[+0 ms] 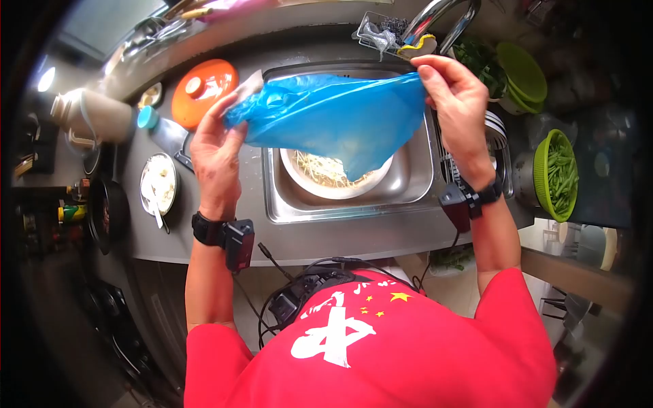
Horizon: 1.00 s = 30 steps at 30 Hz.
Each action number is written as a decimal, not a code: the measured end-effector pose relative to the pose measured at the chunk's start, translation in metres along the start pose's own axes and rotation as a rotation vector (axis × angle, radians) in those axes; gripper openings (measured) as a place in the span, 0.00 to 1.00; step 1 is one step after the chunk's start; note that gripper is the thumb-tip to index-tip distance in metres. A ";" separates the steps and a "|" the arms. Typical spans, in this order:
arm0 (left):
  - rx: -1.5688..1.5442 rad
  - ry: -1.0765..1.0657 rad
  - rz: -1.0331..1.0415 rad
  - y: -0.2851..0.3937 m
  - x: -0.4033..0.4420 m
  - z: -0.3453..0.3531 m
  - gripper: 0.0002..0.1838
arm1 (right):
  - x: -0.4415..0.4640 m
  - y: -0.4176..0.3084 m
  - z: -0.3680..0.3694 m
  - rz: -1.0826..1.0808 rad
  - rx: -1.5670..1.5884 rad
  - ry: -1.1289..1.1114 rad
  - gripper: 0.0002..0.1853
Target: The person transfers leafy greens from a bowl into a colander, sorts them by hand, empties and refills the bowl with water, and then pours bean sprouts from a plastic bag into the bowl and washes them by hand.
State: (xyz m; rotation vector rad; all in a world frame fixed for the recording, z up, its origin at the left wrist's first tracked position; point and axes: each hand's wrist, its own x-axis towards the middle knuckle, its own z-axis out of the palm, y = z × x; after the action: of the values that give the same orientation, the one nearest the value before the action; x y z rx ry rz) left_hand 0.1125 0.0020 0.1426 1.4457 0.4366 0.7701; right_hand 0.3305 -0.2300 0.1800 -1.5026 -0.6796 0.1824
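A blue plastic bag (340,112) is stretched between my two hands above the sink (415,180). My left hand (219,153) grips its bunched end, with fingers closed round it. At the right, my right hand (454,95) pinches the bag's other corner between thumb and forefinger. Below the bag, a white bowl (289,170) stands in the sink with pale sprouts (326,168) in it. The bag hides the back part of the bowl. A small whitish piece shows beside my left fingertips; I cannot make out what it is.
An orange lid (205,85), a turquoise-capped bottle (160,129) and a white dish with a spoon (158,180) lie left of the sink. The faucet (432,20) rises behind it. A dish rack (495,139) and a green basket of beans (559,175) stand at the right.
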 end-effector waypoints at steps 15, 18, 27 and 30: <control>0.465 -0.153 -0.513 -0.029 -0.056 -0.085 0.32 | -0.140 0.014 0.032 -0.092 0.019 -0.879 0.09; 0.515 -0.145 -0.597 -0.021 -0.066 -0.092 0.29 | -0.166 0.032 0.048 -0.047 0.042 -1.001 0.06; 0.887 -0.537 -0.367 -0.042 -0.104 -0.069 0.23 | -0.179 0.027 0.067 0.060 0.227 -1.202 0.04; 0.699 -0.586 -0.360 -0.031 -0.106 -0.073 0.14 | -0.175 0.022 0.060 0.194 0.229 -1.051 0.06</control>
State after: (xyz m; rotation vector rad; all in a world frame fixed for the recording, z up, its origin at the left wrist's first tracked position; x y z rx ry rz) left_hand -0.0047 -0.0182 0.0853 2.0682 0.5092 -0.1426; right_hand 0.1648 -0.2668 0.1023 -1.1763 -1.2745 1.2102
